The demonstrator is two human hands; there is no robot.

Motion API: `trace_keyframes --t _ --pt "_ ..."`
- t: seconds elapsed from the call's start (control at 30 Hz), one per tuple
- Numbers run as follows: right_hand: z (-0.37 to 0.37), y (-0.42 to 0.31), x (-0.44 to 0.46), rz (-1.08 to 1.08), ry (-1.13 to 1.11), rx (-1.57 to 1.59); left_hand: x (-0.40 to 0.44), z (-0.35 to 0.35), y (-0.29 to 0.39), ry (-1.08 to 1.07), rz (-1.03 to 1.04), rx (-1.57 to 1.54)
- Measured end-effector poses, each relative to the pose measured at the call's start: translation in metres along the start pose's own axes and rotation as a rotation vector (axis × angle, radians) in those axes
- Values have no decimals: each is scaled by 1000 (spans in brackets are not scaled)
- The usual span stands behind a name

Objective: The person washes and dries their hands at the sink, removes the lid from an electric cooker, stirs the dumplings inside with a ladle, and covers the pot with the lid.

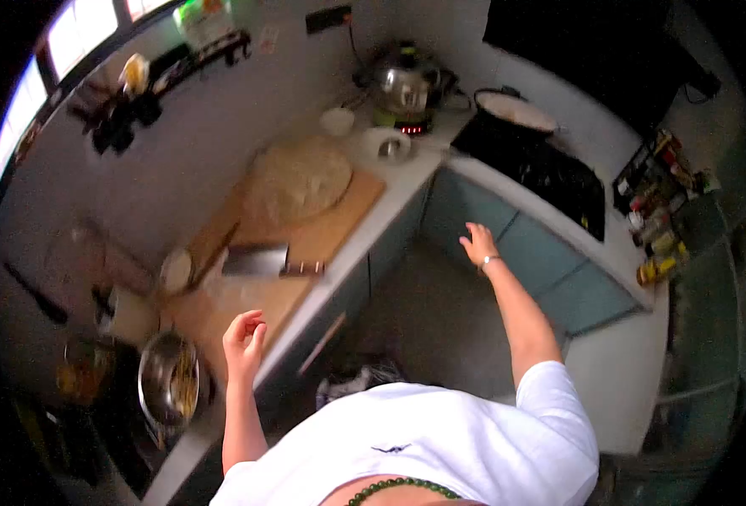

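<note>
My left hand (pixel 244 339) is raised near the front edge of the wooden board (pixel 352 212), its fingers loosely curled and apart, holding nothing. Beyond it a cleaver (pixel 257 260) with a brown handle lies on the board. A large round pale disc (pixel 301 181) rests on the board's far part. My right hand (pixel 478 245), with a band at the wrist, is held out over the floor in front of the teal cabinets (pixel 550 266). Its fingers are apart and nothing is in them.
A steel bowl (pixel 169 384) stands at the lower left. In the back corner are a glass kettle (pixel 405 88) and a white bowl (pixel 386 145). A covered pan (pixel 516 111) sits on the black stove (pixel 550 179). Bottles (pixel 661 244) stand at the right.
</note>
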State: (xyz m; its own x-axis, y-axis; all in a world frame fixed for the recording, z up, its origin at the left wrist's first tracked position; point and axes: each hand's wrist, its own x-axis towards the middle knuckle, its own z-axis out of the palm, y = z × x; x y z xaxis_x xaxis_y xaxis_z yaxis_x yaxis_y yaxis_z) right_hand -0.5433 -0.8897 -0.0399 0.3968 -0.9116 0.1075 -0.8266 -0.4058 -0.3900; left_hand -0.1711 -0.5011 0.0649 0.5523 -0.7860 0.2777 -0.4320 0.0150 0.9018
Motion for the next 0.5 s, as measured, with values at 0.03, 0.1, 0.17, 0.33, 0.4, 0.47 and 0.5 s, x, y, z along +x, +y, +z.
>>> trace_keyframes --t 0.03,0.1,0.17,0.33,0.4,0.47,0.5 --pt "-9 8 52 -8 7 -25 62 26 -14 16 70 -70" --pt "-14 22 87 100 -104 -45 144 75 -2 -48 62 -182" --pt "-28 30 133 142 -158 -79 230 132 44 -116 162 -175" --pt "-30 70 243 124 -174 -51 434 254 103 -323 325 -107" --pt "-18 89 287 92 -207 -71 510 296 114 -345 391 23" --pt "0 106 319 37 -149 -47 575 335 119 -372 413 107" --pt "5 115 340 -14 -70 -33 597 352 125 -361 414 115"
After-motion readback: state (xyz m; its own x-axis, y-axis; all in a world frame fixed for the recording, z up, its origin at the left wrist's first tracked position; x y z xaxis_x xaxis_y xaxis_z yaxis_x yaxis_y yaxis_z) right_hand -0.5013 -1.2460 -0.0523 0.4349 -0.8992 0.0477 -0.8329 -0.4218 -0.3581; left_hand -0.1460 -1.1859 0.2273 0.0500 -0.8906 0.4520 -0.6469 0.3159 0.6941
